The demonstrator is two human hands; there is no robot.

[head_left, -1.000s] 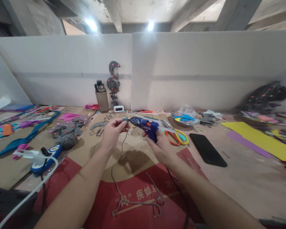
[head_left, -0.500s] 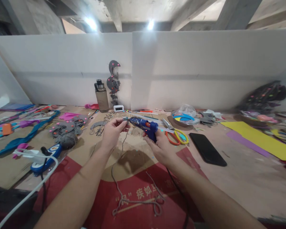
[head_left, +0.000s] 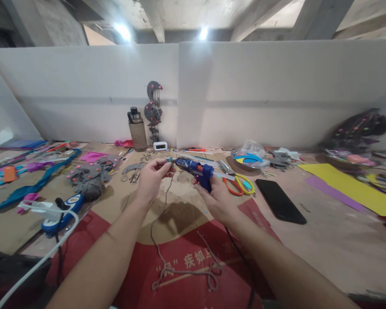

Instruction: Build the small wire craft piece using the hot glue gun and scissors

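My right hand (head_left: 216, 198) is wrapped round the grip of a blue glue gun (head_left: 206, 172), its nozzle pointing left. My left hand (head_left: 152, 179) pinches a small bluish-grey piece (head_left: 169, 160) close to the nozzle tip; whether they touch I cannot tell. From those fingers a grey cord (head_left: 165, 201) hangs and runs down onto the red and brown cardboard (head_left: 131, 262), where it lies in loose loops. The piece is mostly hidden by the fingertips. A dark cable (head_left: 236, 246) trails below my right wrist.
Scissors (head_left: 234, 182) with orange and yellow handles lie right of the glue gun, beside a black phone (head_left: 279, 201). A bottle (head_left: 137, 131) and a small white clock (head_left: 160, 146) stand near the wall. On the left are a blue power strip (head_left: 62, 214) and grey pinned pieces (head_left: 91, 171).
Almost nothing differs. Both hands, the glue gun and the cord keep nearly the same places.
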